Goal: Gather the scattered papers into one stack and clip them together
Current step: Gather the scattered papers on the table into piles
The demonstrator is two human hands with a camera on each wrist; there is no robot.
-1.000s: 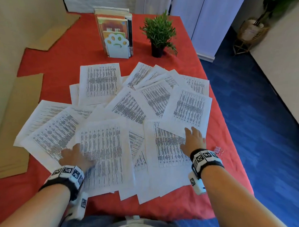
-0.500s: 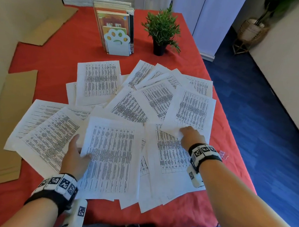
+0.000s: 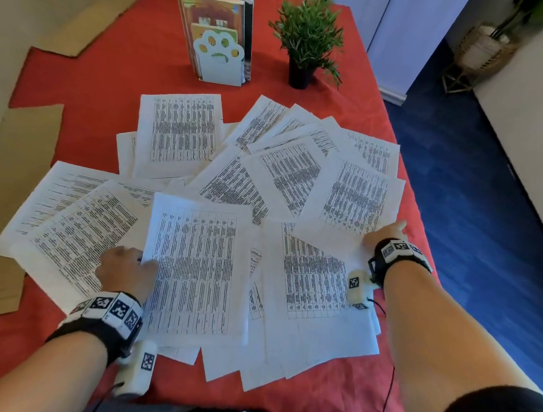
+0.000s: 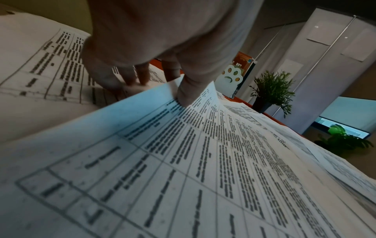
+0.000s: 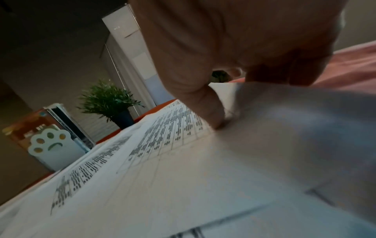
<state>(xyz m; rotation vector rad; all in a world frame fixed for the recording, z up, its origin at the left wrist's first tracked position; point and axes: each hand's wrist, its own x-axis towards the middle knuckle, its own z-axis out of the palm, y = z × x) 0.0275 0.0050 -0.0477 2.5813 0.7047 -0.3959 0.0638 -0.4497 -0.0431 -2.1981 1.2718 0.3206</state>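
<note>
Several printed sheets (image 3: pixel 180 127) lie fanned and overlapping across the red tablecloth (image 3: pixel 82 82). My left hand (image 3: pixel 137 262) pinches the left edge of the near centre sheet (image 3: pixel 196 271). In the left wrist view the thumb (image 4: pixel 183 96) lies on top, the fingers (image 4: pixel 130 77) go under, and that edge of the sheet (image 4: pixel 183 161) is raised. My right hand (image 3: pixel 382 235) holds the lower right corner of the right-hand sheet (image 3: pixel 354 194). The right wrist view shows its thumb (image 5: pixel 211 112) pressing on that sheet (image 5: pixel 173 161) with fingers curled at the edge. No clip is visible.
A book rack with a paw-shaped end (image 3: pixel 219 57) and a small potted plant (image 3: pixel 305 48) stand at the back of the table. Cardboard pieces (image 3: pixel 12 194) lie along the left. The table's right edge drops to blue floor (image 3: pixel 481 215) just beyond my right hand.
My left hand moved forward, took the near sheet's left edge and lifted it. My right hand slid right to the corner of the right-hand sheet. The pink clips are out of sight.
</note>
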